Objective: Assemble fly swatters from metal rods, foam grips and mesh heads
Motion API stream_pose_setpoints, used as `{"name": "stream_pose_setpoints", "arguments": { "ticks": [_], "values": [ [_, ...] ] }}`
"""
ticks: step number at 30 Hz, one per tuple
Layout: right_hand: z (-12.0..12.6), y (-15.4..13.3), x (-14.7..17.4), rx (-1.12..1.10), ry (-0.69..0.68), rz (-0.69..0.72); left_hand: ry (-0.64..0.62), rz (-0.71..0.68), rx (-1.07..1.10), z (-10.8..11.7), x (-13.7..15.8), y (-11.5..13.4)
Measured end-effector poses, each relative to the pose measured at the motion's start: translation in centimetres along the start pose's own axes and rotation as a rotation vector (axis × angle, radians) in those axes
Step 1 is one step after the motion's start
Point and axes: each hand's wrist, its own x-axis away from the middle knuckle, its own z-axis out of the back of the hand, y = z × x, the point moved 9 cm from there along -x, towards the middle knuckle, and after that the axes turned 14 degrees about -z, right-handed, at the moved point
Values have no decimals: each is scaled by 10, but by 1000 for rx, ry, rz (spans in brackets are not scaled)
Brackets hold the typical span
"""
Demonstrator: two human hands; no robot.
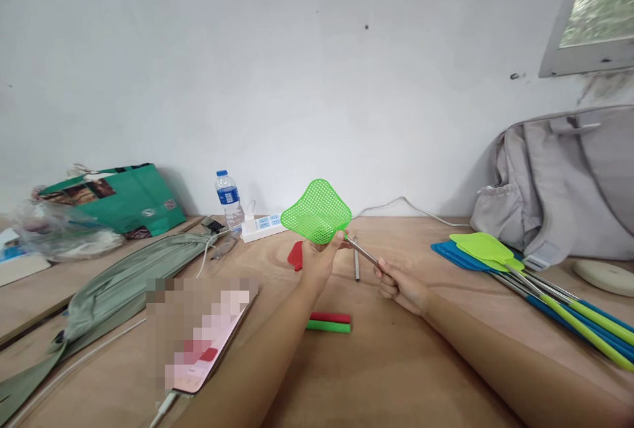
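My left hand [321,259] is closed on the neck of a green mesh fly swatter head [317,209], which it holds up off the table. A metal rod [364,251] meets the head at that neck, and my right hand [402,288] is closed round the rod's other end. Whether the rod sits inside the neck I cannot tell. Behind my left hand lies a red swatter head [295,255], partly hidden. Another metal rod [356,266] lies on the table between my hands. A red handle tube [337,317] and a green one [337,327] lie side by side nearer me, partly behind my left forearm.
Several blue and yellow-green fly swatters [483,249] lie stacked at right, near a grey backpack [569,177]. A phone [218,349], a green strap bag [133,279], a power strip [263,226], a water bottle [228,197] and a teal bag [133,200] are at left.
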Motion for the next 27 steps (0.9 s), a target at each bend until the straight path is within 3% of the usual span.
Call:
{"name": "stream_pose_setpoints", "arguments": {
  "ticks": [12,17,24,27],
  "values": [
    [11,-20,20,322,397,298,159,27,-32,24,2,-15],
    [1,-24,19,441,416,302,123,93,9,30,-1,-26],
    [-25,-11,11,558,334,252,-18,321,34,41,13,-59],
    [-16,-20,26,639,542,331,43,317,31,56,12,-66]
  ]
}}
